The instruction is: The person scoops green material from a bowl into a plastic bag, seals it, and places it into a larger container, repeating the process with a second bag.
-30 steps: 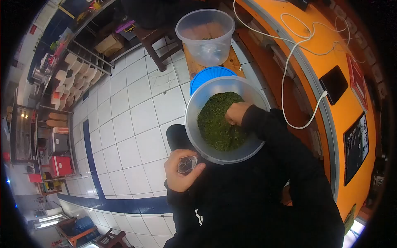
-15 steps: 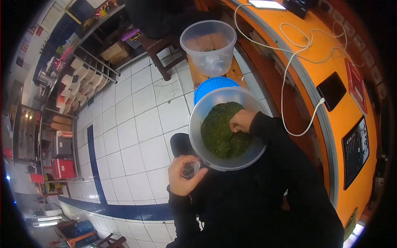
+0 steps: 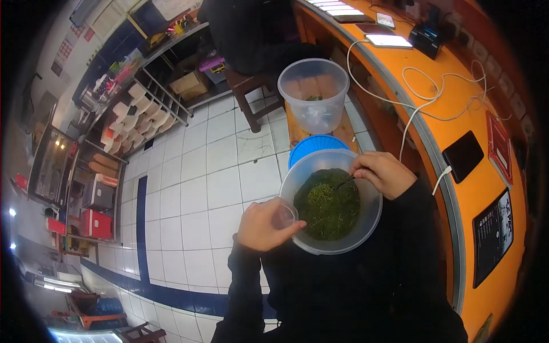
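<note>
A large clear plastic tub (image 3: 297,237) sits in front of me, filled with chopped dark green leaves (image 3: 329,206). My right hand (image 3: 384,173) is over the tub's far right rim, pinching a thin dark stem that points down into the leaves. My left hand (image 3: 263,226) holds a small clear plastic cup (image 3: 285,216) against the tub's left rim. Both of my arms are in black sleeves.
A blue lid (image 3: 311,146) lies under the tub's far side. A second clear tub (image 3: 313,97) stands on a wooden bench beyond it. An orange counter (image 3: 457,114) with white cables, phones and tablets curves along the right. White tiled floor (image 3: 194,183) lies left, shelves of containers further back.
My right hand came up out of the leaves to the tub's far rim, pinching a stem. My left hand brought the small cup up to the tub's left rim. The view shifted.
</note>
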Available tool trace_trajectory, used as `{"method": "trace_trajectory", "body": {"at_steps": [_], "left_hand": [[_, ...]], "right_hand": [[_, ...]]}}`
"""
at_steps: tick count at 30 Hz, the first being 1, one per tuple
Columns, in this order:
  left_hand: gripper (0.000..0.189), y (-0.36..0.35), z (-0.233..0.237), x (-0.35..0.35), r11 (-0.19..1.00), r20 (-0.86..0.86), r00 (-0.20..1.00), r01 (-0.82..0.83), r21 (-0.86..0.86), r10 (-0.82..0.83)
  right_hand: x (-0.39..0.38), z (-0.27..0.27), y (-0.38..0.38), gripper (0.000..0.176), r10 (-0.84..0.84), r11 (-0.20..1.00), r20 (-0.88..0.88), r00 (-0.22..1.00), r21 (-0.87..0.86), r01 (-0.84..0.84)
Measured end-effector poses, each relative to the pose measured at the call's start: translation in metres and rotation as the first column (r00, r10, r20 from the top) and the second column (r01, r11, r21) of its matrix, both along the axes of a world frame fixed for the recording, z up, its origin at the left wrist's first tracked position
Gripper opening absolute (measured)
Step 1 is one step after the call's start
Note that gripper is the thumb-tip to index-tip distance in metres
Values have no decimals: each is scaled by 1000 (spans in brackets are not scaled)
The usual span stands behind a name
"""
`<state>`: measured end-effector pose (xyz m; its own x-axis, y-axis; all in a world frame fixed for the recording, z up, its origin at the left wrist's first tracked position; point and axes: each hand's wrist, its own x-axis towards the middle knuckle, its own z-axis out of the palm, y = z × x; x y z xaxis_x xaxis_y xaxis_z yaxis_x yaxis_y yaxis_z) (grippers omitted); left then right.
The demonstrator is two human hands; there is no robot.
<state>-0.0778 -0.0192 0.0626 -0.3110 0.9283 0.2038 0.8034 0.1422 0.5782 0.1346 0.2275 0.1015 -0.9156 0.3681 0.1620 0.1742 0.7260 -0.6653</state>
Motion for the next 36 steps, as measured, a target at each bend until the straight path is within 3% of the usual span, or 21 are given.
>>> {"method": "trace_trajectory", "body": {"at_steps": [7, 10, 15, 16, 18, 19, 21, 23, 25, 26, 28, 29, 31, 32, 35, 36], "left_hand": [[48, 35, 6, 17, 1000, 53, 999, -5, 15, 4], [48, 47, 3, 26, 999, -59, 998, -5, -35, 3], [47, 50, -8, 30, 999, 74, 997, 1, 32, -3], [47, 48, -11, 30, 1000, 76, 997, -1, 29, -1], [40, 42, -17, 28, 991, 314, 949, -74, 109, 36], [40, 39, -19, 25, 991, 316, 948, -76, 109, 38], [38, 31, -24, 13, 972, 495, 866, -166, 164, 64], [40, 27, -26, 18, 963, 484, 870, -201, 178, 92], [41, 30, -21, 42, 985, 552, 834, -92, 148, -5], [42, 31, -16, 48, 972, 628, 778, -157, 174, 13], [44, 37, -15, 51, 967, 600, 798, -193, 167, 55], [45, 38, -15, 53, 960, 575, 811, -236, 153, 108], [47, 39, -10, 66, 969, 501, 858, -210, 131, 118], [48, 42, -9, 71, 976, 417, 901, -185, 116, 121], [51, 48, -10, 79, 969, 398, 912, -177, 172, 96], [49, 46, -5, 80, 981, 482, 873, -153, 120, 77]], "right_hand": [[-7, 10, -25, 10, 8, 988, -82, 997, 155, 5], [-18, 2, -58, 13, 65, 958, -163, 984, 287, -16], [-11, 8, -78, 17, 63, 911, -195, 979, 411, 23], [-5, 12, -75, 17, 65, 913, -193, 979, 408, 20], [8, 22, -65, 16, -52, 920, -315, 948, 354, 169], [14, 27, -63, 16, -51, 920, -314, 948, 355, 167], [26, 35, -59, 13, -225, 906, -318, 921, 281, 318], [34, 24, -55, 10, -302, 900, -259, 917, 239, 364], [38, 5, -50, 18, -270, 943, 29, 963, 211, 258], [36, 4, -54, 18, -268, 943, 31, 963, 213, 256], [25, 8, -65, 26, -271, 917, -150, 951, 260, 302], [23, 9, -69, 26, -277, 916, -149, 949, 259, 307], [21, 12, -79, 32, -125, 990, -240, 963, 31, 136], [17, 12, -84, 24, -91, 995, -252, 963, 22, 100], [12, -6, -87, 18, -72, 997, -193, 979, 5, 75], [11, -7, -87, 15, -91, 996, -220, 971, -26, 87]]}}
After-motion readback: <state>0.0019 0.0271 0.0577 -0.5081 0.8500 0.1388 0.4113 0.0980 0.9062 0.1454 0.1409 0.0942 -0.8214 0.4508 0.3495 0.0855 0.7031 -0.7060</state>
